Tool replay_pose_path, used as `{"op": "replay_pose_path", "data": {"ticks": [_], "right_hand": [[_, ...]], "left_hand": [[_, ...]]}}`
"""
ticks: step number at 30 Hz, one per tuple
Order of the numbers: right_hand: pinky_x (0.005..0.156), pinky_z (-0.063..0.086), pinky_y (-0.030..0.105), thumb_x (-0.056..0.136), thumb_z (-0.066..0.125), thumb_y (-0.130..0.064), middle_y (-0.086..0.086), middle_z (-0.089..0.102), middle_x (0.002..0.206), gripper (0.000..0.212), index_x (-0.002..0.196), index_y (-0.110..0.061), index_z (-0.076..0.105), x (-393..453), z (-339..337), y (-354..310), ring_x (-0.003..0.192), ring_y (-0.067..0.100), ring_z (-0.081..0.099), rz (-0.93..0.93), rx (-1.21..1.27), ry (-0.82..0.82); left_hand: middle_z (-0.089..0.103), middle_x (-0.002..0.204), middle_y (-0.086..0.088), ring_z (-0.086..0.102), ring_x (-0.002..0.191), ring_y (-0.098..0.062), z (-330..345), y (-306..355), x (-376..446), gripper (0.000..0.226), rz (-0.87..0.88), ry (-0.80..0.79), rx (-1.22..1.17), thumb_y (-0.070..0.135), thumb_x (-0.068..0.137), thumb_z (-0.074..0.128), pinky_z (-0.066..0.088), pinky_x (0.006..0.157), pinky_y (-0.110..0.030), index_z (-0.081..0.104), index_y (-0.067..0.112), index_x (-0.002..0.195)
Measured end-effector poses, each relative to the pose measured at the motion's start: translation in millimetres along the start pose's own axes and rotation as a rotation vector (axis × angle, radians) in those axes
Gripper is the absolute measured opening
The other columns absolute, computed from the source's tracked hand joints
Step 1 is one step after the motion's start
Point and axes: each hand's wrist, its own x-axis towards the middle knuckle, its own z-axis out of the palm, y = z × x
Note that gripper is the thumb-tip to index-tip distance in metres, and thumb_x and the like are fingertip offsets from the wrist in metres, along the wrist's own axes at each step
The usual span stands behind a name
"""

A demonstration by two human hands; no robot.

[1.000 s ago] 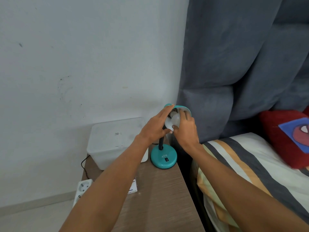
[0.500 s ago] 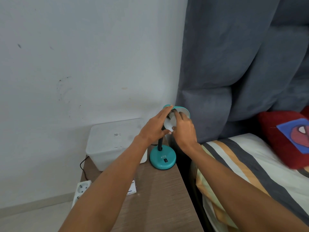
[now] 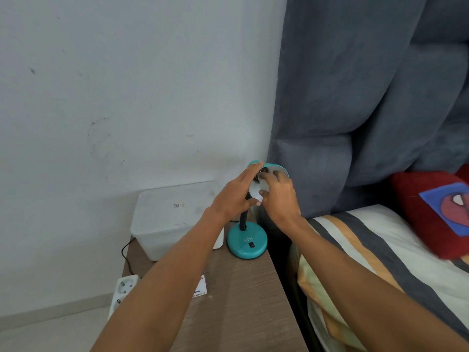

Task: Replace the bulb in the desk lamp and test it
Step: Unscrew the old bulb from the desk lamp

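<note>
The right hand [image 3: 280, 199] has its fingers closed around the white bulb [image 3: 256, 191], which sits in the teal shade of the desk lamp [image 3: 246, 243]. The left hand [image 3: 234, 198] lies against the shade with fingers extended, fingertips touching its rim just beside the bulb.

lamp base [image 3: 246, 243]: smooth teal finish with a slight sheen, plastic or painted metal, cannot tell which
bulb [image 3: 255, 191]: smooth matt white surface
table [image 3: 243, 301]: wood-grain top, matt brown
storage box [image 3: 172, 217]: translucent frosted plastic, smooth
headboard [image 3: 368, 97]: padded grey cloth, soft velvety nap
bed sheet [image 3: 375, 252]: striped woven cloth, matt
pillow [image 3: 431, 214]: red cloth, matt
wall [image 3: 114, 85]: matt white paint, scuffed
power strip [image 3: 123, 290]: smooth white plastic
</note>
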Motion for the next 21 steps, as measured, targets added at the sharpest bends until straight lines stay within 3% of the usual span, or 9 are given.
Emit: {"op": "replay_pose_path", "data": {"ticks": [2, 6, 10, 13, 18, 21], "right_hand": [[0.097, 0.048, 0.042, 0.083, 0.073, -0.011, 0.015, 0.050, 0.139, 0.065, 0.141, -0.013, 0.045, -1.0, 0.2, 1.2, 0.125, 0.035, 0.048, 0.017, -0.016, 0.015], [0.093, 0.053, 0.047, 0.084, 0.076, -0.022, 0.014, 0.058, 0.131, 0.062, 0.139, -0.015, 0.046, 0.1, 0.5, 0.1, 0.111, 0.035, 0.061, 0.138, 0.070, 0.010], [0.094, 0.053, 0.047, 0.083, 0.071, -0.009, 0.016, 0.051, 0.135, 0.065, 0.141, -0.024, 0.046, 0.2, -0.1, 2.5, 0.111, 0.038, 0.059, 0.078, 0.044, -0.012], [0.093, 0.052, 0.047, 0.080, 0.072, -0.013, 0.016, 0.051, 0.133, 0.065, 0.139, -0.028, 0.050, -1.6, 0.5, 4.3, 0.112, 0.037, 0.055, 0.050, 0.049, -0.023], [0.094, 0.051, 0.047, 0.080, 0.075, -0.003, 0.014, 0.052, 0.136, 0.071, 0.143, -0.015, 0.044, -3.2, -1.0, 5.5, 0.123, 0.035, 0.045, -0.075, -0.070, 0.005], [0.095, 0.052, 0.048, 0.084, 0.072, -0.008, 0.018, 0.046, 0.142, 0.069, 0.145, -0.016, 0.041, -2.9, 0.0, 3.8, 0.121, 0.037, 0.050, 0.006, -0.053, 0.015]], "left_hand": [[0.036, 0.164, -0.005, 0.052, 0.138, -0.032, -0.1, 0.2, -0.2, 0.103, 0.007, 0.003, -0.003, 0.017, 0.082, 0.086, 0.047, 0.113, -0.045, 0.022, 0.023, 0.162], [0.036, 0.164, -0.005, 0.055, 0.135, -0.032, 0.2, -0.8, 0.6, 0.104, 0.007, 0.003, 0.006, 0.018, 0.081, 0.087, 0.048, 0.113, -0.042, 0.021, 0.023, 0.162], [0.035, 0.165, -0.005, 0.050, 0.140, -0.032, -0.1, -1.4, 0.7, 0.105, 0.011, 0.005, 0.005, 0.017, 0.081, 0.087, 0.046, 0.114, -0.043, 0.021, 0.022, 0.162], [0.033, 0.166, -0.002, 0.051, 0.139, -0.032, 0.1, -3.9, 0.5, 0.106, 0.008, 0.008, -0.016, 0.017, 0.080, 0.087, 0.046, 0.113, -0.047, 0.021, 0.024, 0.163], [0.034, 0.166, -0.004, 0.050, 0.140, -0.031, 0.4, -1.7, 0.6, 0.106, -0.004, 0.001, -0.008, 0.018, 0.081, 0.087, 0.046, 0.114, -0.044, 0.021, 0.023, 0.163], [0.034, 0.166, -0.003, 0.051, 0.139, -0.031, 1.0, -1.5, 1.7, 0.105, 0.006, 0.004, -0.002, 0.018, 0.081, 0.087, 0.047, 0.113, -0.044, 0.021, 0.024, 0.163]]}}
